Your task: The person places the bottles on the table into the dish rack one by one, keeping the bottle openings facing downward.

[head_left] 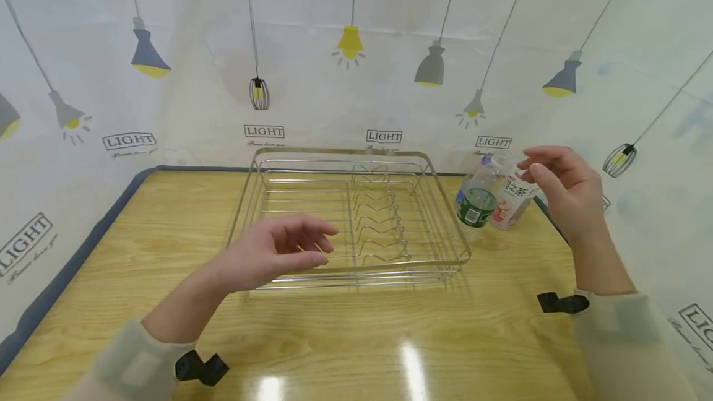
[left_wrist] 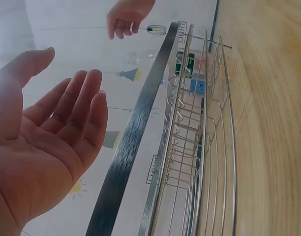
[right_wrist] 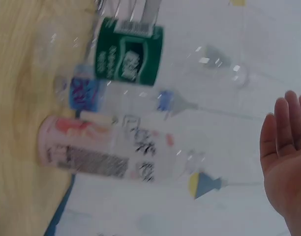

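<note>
A metal wire dish rack point(head_left: 340, 151) stands on the wooden table, with a row of bent wire dividers inside. My left hand point(head_left: 273, 252) hovers over its front left part, fingers loosely bent, nothing in them. In the left wrist view its palm faces up beside the rack's flat rim point(left_wrist: 135, 123). Right of the rack stand three plastic bottles: a clear one with a green label point(head_left: 478, 206), a pink-and-white tea bottle point(head_left: 509, 203), and one with a blue label point(right_wrist: 84, 93) mostly hidden behind in the head view. My right hand point(head_left: 574, 194) is raised beside the tea bottle, holding nothing.
The wooden table point(head_left: 334, 339) extends in front of the rack. A white cloth backdrop point(head_left: 312, 48) printed with lamps surrounds it on the back and sides. Dark cameras are strapped at both cuffs.
</note>
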Motion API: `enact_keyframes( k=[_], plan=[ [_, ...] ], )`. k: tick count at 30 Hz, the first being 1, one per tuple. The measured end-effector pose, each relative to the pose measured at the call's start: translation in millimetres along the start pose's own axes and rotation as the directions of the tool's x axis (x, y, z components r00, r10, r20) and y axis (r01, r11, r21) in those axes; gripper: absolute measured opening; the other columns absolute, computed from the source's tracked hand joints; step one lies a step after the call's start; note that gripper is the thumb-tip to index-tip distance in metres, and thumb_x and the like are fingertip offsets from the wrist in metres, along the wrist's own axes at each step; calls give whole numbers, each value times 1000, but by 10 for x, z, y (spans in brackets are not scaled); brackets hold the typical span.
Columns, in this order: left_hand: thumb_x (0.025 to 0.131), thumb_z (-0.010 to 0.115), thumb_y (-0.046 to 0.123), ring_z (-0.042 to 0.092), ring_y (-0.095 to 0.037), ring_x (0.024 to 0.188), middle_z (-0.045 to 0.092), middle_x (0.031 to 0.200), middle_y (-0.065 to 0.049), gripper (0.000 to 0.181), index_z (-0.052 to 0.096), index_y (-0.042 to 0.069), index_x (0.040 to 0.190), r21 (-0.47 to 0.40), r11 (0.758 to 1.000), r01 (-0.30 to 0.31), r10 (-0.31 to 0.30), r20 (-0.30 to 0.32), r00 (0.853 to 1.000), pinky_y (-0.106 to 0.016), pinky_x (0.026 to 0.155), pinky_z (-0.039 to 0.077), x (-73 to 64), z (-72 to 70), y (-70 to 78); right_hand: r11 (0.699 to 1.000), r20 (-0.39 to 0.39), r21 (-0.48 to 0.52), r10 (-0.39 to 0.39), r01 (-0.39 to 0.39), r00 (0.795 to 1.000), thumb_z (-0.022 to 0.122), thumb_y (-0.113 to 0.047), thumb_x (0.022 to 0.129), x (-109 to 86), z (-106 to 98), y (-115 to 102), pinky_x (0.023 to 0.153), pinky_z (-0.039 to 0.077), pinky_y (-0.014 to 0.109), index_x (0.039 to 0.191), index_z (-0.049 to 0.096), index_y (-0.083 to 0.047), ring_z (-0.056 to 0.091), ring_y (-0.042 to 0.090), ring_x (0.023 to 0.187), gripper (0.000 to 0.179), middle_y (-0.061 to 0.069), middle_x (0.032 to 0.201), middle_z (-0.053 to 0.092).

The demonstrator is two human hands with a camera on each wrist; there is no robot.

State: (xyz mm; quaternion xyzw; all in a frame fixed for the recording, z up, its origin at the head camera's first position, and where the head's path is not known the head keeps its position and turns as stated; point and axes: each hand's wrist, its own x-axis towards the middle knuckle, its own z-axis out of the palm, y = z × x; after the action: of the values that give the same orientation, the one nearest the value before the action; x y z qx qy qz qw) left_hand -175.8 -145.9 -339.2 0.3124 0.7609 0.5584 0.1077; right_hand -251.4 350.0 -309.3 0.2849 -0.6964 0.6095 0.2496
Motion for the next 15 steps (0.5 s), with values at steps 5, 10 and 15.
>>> enact_keyframes(
  k=[5, 10, 15],
  plan=[
    [104, 77, 11, 74, -16, 106, 78, 120, -8, 39, 71, 11, 142, -26, 1000, -17, 17, 12, 1000, -30, 88, 64, -21, 76, -13, 943, -252, -252, 153, -218, 955, 68, -9, 105, -41, -262, 150, 87, 53, 13, 132, 74, -9, 65, 7, 98, 27, -11, 108, 72],
    [104, 76, 9, 74, -16, 105, 77, 120, -10, 39, 71, 8, 142, -39, 999, -17, 18, 16, 1000, -31, 88, 64, -16, 129, -49, 813, -390, -364, 311, -455, 867, 70, -25, 107, -79, -455, 340, 89, 45, 11, 148, 61, -21, 55, 0, 109, 42, -22, 118, 59],
    [104, 76, 10, 74, -16, 104, 77, 119, -9, 38, 70, 8, 142, -50, 999, 5, -3, 26, 1000, -31, 88, 64, -8, 157, -73, 687, -339, -371, 526, -624, 780, 66, -45, 109, -138, -623, 551, 105, 45, 20, 170, 33, -24, 48, 2, 126, 72, -15, 146, 51]
  ],
)
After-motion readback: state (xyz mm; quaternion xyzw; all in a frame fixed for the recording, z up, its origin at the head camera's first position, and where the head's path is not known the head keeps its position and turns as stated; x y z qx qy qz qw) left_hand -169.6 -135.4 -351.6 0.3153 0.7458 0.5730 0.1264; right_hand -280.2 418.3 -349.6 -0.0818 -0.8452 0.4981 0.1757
